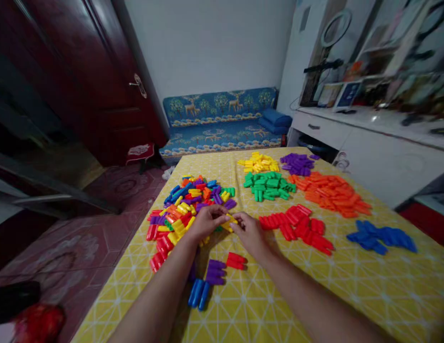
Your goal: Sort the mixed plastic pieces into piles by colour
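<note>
Between my two hands is a small yellow plastic building block [229,224]. My left hand [209,221] pinches it from the left, beside a heap of mixed-colour blocks [186,202]. My right hand [249,233] grips its other side with fingertips together. Just to the right of that hand lies a pile of red blocks [300,226]. Nearer me, below the hands, rest a joined red piece [236,261], a purple piece [216,272] and a blue piece [199,294]. My left forearm hides part of the mixed heap.
Sorted piles sit farther off: yellow [259,163], green [268,186], purple [297,164], orange [331,193] and blue [381,236]. All lie on a yellow patterned tablecloth [272,305]. A blue covered sofa [222,121] stands beyond the table, a white cabinet [382,152] at right.
</note>
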The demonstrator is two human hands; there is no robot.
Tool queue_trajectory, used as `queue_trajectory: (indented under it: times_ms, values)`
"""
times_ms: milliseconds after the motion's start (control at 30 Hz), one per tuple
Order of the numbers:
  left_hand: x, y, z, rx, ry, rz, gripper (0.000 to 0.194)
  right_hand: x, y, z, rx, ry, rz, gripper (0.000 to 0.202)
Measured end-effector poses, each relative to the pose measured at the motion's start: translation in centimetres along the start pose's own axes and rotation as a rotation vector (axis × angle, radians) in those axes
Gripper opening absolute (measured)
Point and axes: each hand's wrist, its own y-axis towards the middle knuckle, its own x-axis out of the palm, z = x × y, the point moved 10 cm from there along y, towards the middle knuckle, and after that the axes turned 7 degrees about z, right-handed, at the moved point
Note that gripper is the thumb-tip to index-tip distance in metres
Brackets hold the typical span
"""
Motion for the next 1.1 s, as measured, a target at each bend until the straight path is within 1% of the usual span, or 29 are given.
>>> queue_trajectory:
  times_ms: [167,233,300,367,433,467,500,567,667,733,800,833,900,933,1033,1100]
  values:
    - [-0.1,0.0,0.4,0.02,0.056,0.005,0.049,-0.2,0.0,-0.3,0.024,0.045,0.015,0.012]
    - [-0.4,0.0,0.5,0.035,0.101,0.032,0.046,-0.4,0.0,-0.1,0.052,0.073,0.029,0.012]
    - [-1.1,0.0,1.2,0.107,0.178,0.105,0.037,-0.6,0.0,-0.2,0.069,0.082,0.036,0.012]
    - [-1.5,-0.2,2.5,0.227,0.295,0.17,0.026,-0.5,0.0,-0.5,0.064,0.074,0.021,0.011]
    - [-1.3,-0.5,3.9,0.339,0.417,0.185,0.02,-0.3,0.0,-0.9,0.046,0.071,-0.002,0.013]
    - [-1.0,-0.6,4.4,0.369,0.474,0.178,0.02,-0.2,0.0,-1.0,0.041,0.076,-0.007,0.015]
    - [-0.9,-0.6,4.8,0.381,0.529,0.174,0.02,-0.2,0.0,-1.1,0.041,0.083,-0.009,0.018]
    - [-0.8,-0.4,5.4,0.362,0.637,0.179,0.02,-0.2,0.1,-0.9,0.048,0.086,-0.001,0.022]
    - [-0.9,0.4,6.4,0.26,0.772,0.181,0.024,-0.2,0.2,-0.7,0.046,0.058,0.003,0.022]
    - [-0.8,1.3,6.9,0.185,0.848,0.16,0.035,-0.1,0.2,-0.6,0.037,0.033,-0.004,0.02]
    - [-0.6,2.3,7.5,0.146,0.93,0.147,0.042,0.0,0.2,-0.4,0.032,0.006,-0.01,0.017]
    - [-0.4,2.9,7.6,0.149,0.972,0.137,0.042,0.0,0.2,-0.4,0.029,-0.004,-0.012,0.016]
    - [0.3,4.1,7.5,0.17,1.063,0.095,0.035,0.1,0.2,-0.4,0.021,-0.014,-0.017,0.017]
    - [0.6,4.7,7.1,0.179,1.115,0.057,0.032,0.1,0.2,-0.3,0.019,-0.019,-0.018,0.017]
    - [1.7,6.2,5.0,0.18,1.271,-0.096,0.043,0.2,0.3,-0.3,0.017,-0.033,-0.019,0.017]
    - [2.2,6.8,3.8,0.192,1.341,-0.168,0.042,0.2,0.3,-0.4,0.012,-0.032,-0.022,0.016]
